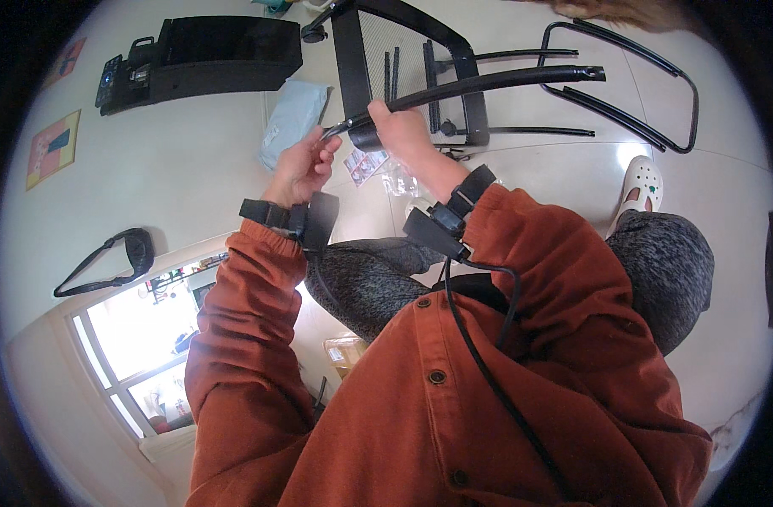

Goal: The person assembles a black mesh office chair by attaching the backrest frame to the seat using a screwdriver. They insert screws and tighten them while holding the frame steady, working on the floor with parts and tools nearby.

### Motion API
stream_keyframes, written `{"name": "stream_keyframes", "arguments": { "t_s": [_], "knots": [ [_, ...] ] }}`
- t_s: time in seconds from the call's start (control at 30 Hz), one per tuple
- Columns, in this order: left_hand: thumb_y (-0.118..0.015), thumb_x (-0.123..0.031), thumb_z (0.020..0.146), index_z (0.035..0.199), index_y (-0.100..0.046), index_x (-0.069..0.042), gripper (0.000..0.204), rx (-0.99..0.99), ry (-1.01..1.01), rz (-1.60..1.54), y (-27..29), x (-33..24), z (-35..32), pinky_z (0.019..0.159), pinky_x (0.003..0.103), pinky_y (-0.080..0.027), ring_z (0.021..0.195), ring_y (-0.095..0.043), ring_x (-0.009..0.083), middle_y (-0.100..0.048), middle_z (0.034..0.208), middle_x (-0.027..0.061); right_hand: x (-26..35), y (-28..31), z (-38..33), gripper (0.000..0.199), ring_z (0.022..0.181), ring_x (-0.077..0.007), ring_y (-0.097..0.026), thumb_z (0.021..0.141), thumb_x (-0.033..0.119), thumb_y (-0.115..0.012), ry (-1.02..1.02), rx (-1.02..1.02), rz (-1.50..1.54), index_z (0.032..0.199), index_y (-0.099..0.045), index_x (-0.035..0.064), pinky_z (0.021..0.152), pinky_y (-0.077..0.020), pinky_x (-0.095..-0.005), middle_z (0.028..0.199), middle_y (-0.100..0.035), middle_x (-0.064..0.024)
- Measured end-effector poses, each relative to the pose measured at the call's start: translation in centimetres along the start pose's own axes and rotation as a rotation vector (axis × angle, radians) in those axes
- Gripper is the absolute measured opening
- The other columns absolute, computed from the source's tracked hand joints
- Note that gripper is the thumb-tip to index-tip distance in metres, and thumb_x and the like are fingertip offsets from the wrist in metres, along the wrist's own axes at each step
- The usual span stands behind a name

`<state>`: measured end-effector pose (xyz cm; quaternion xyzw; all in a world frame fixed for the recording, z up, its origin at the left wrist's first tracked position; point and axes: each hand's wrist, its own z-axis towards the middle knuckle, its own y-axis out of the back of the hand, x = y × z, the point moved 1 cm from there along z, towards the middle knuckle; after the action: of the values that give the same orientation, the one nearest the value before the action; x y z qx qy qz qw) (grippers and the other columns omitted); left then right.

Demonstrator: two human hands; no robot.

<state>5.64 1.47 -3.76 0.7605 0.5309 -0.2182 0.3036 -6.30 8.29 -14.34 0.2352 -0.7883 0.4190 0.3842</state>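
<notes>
Two-handed, holding a black tube (488, 82) across the mesh panel (410, 57): clamping it with the right hand (403, 133), pinching a silver piece (339, 128) at its end with the left hand (302, 169); facing a blue packet (293, 122) left of the panel, a bent frame (627, 45) right of it.

Open floor (564, 171) below looped black frame (613, 118), black tube (496, 82) across mesh backrest (410, 52), 2 rods (526, 54) jutting rightward
</notes>
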Motion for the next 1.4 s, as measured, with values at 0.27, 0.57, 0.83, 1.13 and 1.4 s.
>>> {"name": "stream_keyframes", "arguments": {
  "t_s": [0.27, 0.57, 0.83, 1.13, 1.4],
  "knots": [
    [-0.051, -0.013, 0.09, 0.085, -0.053, -0.001, 0.013, 0.008, -0.027, 0.115, -0.5, -1.8, 2.0, 0.04, 0.015, -0.033, 0.05, -0.043, 0.0041, -0.055, 0.068, 0.0013, -0.1, 0.2, 0.3, 0.039, 0.067, -0.034, -0.061, 0.082, 0.034, -0.046, 0.015, 0.088, -0.045, 0.07, -0.06, -0.0008, 0.065, -0.047, -0.0397, 0.068, -0.062, -0.0176],
    [-0.051, -0.015, 0.087, 0.089, -0.062, 0.001, 0.019, 0.02, -0.863, 1.358, -6.1, -3.9, 1.6, 0.059, 0.031, -0.044, 0.062, -0.054, 0.018, -0.055, 0.066, 0.0051, -1.2, -0.3, 0.9, 0.035, 0.072, -0.0357, -0.06, 0.083, 0.031, -0.043, 0.22, 0.002, -0.178, 0.072, -0.058, 0.0022, 0.07, -0.0463, -0.0403, 0.07, -0.062, -0.0187],
    [-0.06, -0.007, 0.08, 0.09, -0.063, -0.003, 0.012, -0.007, -1.469, 1.466, -4.2, 2.3, -3.5, 0.067, 0.033, -0.048, 0.077, -0.06, 0.0259, -0.06, 0.088, 0.0105, -0.6, -0.1, 1.5, 0.039, 0.068, -0.0278, -0.061, 0.078, 0.031, -0.053, 0.052, -0.008, -0.1, 0.079, -0.058, -0.0076, 0.064, -0.0462, -0.0351, 0.073, -0.062, -0.0191],
    [-0.061, -0.013, 0.084, 0.095, -0.055, 0.004, 0.021, -0.014, -0.598, 0.478, -3.1, 3.2, -1.8, 0.062, 0.022, -0.049, 0.071, -0.057, 0.0105, -0.059, 0.08, 0.0048, -0.7, -0.3, 1.0, 0.038, 0.067, -0.0283, -0.061, 0.077, 0.032, -0.053, 0.049, -0.051, -0.009, 0.077, -0.059, -0.0057, 0.064, -0.0468, -0.0359, 0.069, -0.062, -0.017],
    [-0.06, -0.01, 0.084, 0.091, -0.059, 0.0, 0.012, -0.057, -0.933, 1.064, -0.8, 1.6, 0.0, 0.058, 0.025, -0.046, 0.064, -0.057, 0.0124, -0.061, 0.075, 0.0058, -0.8, 0.0, 1.6, 0.041, 0.074, -0.0337, -0.062, 0.076, 0.037, -0.052, -0.023, 0.023, -0.037, 0.076, -0.061, -0.0027, 0.07, -0.0483, -0.0378, 0.075, -0.063, -0.0196]
  ]
}}
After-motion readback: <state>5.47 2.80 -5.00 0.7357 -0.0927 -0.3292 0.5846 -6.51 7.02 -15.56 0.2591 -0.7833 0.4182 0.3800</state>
